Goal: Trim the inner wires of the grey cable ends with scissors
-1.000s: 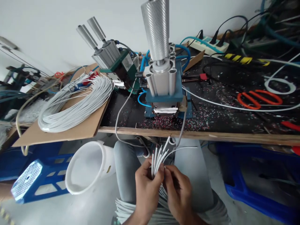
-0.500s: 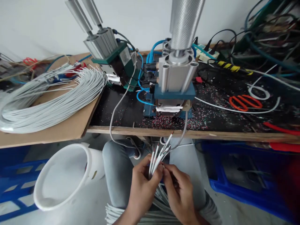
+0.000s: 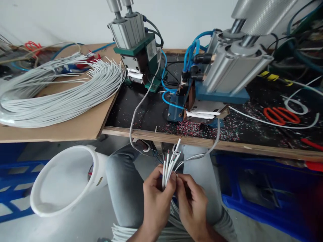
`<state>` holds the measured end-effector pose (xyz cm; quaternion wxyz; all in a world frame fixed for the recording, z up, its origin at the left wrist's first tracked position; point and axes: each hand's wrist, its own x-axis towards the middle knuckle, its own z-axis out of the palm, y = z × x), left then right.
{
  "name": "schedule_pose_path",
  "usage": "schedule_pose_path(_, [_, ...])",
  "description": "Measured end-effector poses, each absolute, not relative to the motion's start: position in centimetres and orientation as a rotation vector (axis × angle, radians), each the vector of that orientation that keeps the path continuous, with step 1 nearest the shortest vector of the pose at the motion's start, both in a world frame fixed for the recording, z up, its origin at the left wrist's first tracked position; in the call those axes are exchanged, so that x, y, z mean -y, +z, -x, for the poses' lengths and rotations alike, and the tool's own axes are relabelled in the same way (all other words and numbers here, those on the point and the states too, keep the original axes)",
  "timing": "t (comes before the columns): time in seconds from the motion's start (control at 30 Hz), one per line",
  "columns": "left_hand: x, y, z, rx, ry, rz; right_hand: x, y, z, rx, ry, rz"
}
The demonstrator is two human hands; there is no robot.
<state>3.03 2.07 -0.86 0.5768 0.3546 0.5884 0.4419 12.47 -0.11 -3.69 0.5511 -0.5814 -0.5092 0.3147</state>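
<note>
My left hand is closed round a small bunch of white cables, held upright above my lap. Their tips fan out at the top, and one with a coppery end stands higher than the others. Pressed against the bunch from the right, my right hand pinches at the cables with thumb and forefinger; the exact strand between its fingertips is hidden. Below both hands, more grey-white cable lies coiled across my lap. Just beyond the cable tips runs the wooden edge of the bench.
A blue-based pneumatic machine stands on the bench ahead, a green one further left. Coiled white cables lie on cardboard. A white bucket stands at left, a blue plastic stool at right. Orange-handled scissors rest on the bench.
The view has shifted, so the machines appear further right and the bucket slightly further left. Both hands keep the same hold on the cables, with the bunch slightly more upright.
</note>
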Motion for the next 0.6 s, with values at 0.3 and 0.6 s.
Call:
schedule_pose_path(0.3, [-3.9,-0.1,-0.9,-1.275,0.951,-0.96,0.1,-3.2,-13.2,1.41,0.767,1.445])
schedule_pose_path(0.6, [-5.5,0.5,-1.3,-1.073,0.929,-0.538,-0.2,-2.2,-17.3,1.735,0.872,1.056])
